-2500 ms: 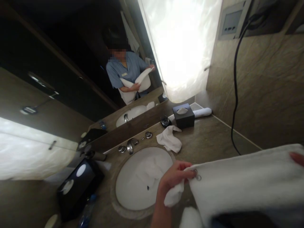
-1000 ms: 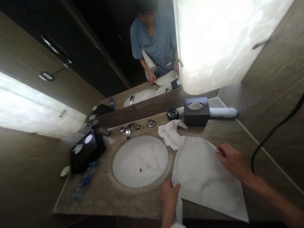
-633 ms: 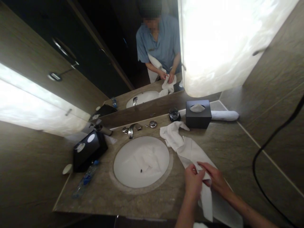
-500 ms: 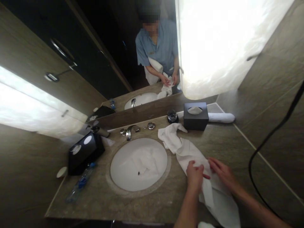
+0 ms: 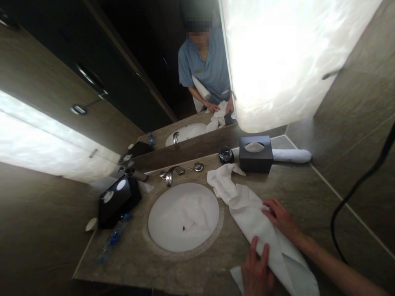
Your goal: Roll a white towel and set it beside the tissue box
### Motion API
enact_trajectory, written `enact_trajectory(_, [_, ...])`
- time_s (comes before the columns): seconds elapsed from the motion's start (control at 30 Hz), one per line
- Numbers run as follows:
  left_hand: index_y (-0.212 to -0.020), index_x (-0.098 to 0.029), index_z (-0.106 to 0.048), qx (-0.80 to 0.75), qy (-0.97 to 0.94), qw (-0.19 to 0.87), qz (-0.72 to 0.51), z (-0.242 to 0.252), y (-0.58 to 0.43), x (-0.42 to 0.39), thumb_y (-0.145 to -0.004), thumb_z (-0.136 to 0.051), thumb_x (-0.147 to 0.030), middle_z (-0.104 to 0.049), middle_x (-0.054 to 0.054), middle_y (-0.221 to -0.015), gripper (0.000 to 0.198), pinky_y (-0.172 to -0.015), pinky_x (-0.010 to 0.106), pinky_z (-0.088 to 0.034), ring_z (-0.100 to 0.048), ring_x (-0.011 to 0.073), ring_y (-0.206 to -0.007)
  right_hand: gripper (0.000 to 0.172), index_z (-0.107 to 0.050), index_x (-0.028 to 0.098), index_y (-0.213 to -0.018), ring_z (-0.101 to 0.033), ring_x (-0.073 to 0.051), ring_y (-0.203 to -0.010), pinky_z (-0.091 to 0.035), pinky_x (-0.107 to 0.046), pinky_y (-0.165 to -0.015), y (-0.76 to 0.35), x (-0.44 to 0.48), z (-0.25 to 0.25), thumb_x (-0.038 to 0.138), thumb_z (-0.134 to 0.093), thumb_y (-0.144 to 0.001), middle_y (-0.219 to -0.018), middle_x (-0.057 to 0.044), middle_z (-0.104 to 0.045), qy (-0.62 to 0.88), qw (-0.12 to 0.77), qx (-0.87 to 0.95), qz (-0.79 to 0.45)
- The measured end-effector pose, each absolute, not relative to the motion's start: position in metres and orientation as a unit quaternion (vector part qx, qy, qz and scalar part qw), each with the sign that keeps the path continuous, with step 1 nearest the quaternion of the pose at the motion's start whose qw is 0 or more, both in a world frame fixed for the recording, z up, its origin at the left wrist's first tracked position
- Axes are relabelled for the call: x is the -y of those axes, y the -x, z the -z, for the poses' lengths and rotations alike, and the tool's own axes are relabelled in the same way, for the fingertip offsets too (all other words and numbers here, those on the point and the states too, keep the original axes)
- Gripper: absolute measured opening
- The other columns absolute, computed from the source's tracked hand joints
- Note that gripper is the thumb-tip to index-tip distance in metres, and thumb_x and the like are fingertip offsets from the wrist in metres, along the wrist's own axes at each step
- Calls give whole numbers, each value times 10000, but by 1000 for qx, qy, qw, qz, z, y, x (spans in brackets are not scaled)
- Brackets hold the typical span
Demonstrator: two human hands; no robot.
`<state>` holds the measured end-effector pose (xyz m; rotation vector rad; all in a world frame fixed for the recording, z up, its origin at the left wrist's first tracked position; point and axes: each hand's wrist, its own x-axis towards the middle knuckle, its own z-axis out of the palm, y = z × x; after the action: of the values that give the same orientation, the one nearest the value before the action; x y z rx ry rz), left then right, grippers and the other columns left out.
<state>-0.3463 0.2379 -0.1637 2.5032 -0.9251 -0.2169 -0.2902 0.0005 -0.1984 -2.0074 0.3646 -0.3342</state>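
Soft white towel (image 5: pixel 259 222), long narrow fold

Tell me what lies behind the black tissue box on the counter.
Behind the black tissue box, a rolled white towel lies along the wall, its right part showing on the stone counter. The box covers its left end, so how far it runs cannot be seen.

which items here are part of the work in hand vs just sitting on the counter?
In hand: white towel, pressed flat by left hand and right hand.

Lying about: crumpled cloth, tissue box, rolled towel, glass, water bottle, black tray.
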Motion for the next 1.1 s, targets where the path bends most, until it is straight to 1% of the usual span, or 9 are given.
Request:
enact_trajectory(0.1, [-1075,-257,-738,322,-913,222,117,156,353,-218,-631,-688,-115,-680,99,-1259,469,-799,435,-597,-646,352,-1093,477,-709,168,-889,-645,-224,-845,-547,-404,-808,316,6,198,584,-481,-931,-962,-108,-615,839,511,-143,123])
enact_trajectory(0.2, [-854,-154,-745,156,-925,249,240,134,335,-198,-769,-587,-119,-734,114,-930,183,-843,391,-548,-668,289,-956,560,-738,197,-924,-650,-246,-944,-540,-417,-872,343,18,189,683,-459,-925,-1021,-109,-630,835,534,-126,43])
enact_trajectory(0.3, [-1014,3,-729,-50,-914,246,320,112,299,-181,-1024,-369,-326,-719,241,-1050,488,-928,408,-514,-682,324,-1032,612,-741,209,-982,-618,-263,-1029,-514,-447,-949,357,20,182,728,-422,-925,-1092,-116,-618,824,556,-101,-41])
enact_trajectory(0.37, [-1066,78,-694,-89,-910,219,339,103,279,-174,-1039,-355,-442,-688,301,-1116,621,-976,441,-498,-659,377,-1119,589,-733,189,-909,-603,-278,-1012,-508,-476,-941,358,13,182,727,-493,-893,-1064,-124,-614,839,533,-109,-23])
enact_trajectory(0.57, [-1307,-121,-625,121,-944,247,183,122,305,-200,-931,-621,-360,-635,195,-1324,445,-990,479,-534,-637,347,-1195,426,-634,134,-881,-603,-244,-883,-541,-407,-756,355,-18,197,512,-467,-987,-973,-126,-612,901,341,-126,237])
enact_trajectory(0.63, [-1382,-215,-591,236,-923,229,202,137,324,-217,-802,-763,-276,-544,153,-1455,608,-964,504,-559,-620,366,-1216,304,-613,107,-1038,-597,-252,-974,-522,-403,-822,359,-20,194,379,-481,-1004,-1070,-144,-616,913,248,-84,313])
enact_trajectory(0.73, [-1384,-320,-597,275,-905,221,239,146,329,-234,-797,-624,-42,-568,66,-1443,650,-928,434,-584,-671,299,-1138,209,-609,160,-1164,-618,-202,-1044,-477,-362,-939,369,-16,183,236,-478,-1021,-1099,-65,-671,919,194,97,328])
enact_trajectory(0.93, [-984,-211,-793,175,-856,379,305,105,279,-223,-778,-681,-51,-751,20,-995,284,-912,291,-531,-690,198,-987,319,-682,182,-1125,-674,-170,-945,-564,-299,-818,375,-2,176,432,-508,-1026,-1044,-54,-705,921,318,140,177])
enact_trajectory(1.1, [-1234,-217,-671,221,-922,224,224,94,292,-209,-940,-575,-180,-682,58,-1278,311,-901,425,-566,-688,287,-1039,482,-720,180,-989,-655,-241,-866,-554,-402,-778,357,3,182,564,-429,-1018,-912,-73,-699,889,456,6,-44])
